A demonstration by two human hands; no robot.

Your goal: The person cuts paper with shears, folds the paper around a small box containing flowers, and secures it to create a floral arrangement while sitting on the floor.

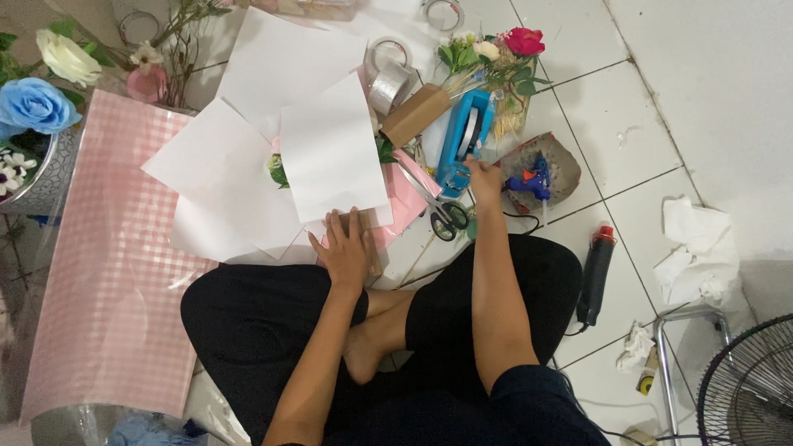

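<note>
Beside the scissors (446, 216) on the floor, the blue tape dispenser (464, 136) is lying long-axis away from you, your right hand (481, 175) pinching its near end, your left hand (345, 248) pressing spread on white paper (330, 157).

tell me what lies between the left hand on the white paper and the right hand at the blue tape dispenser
In the head view, black-handled scissors lie on pink wrapping paper between the left hand and the right hand, which reaches the blue tape dispenser.
</note>
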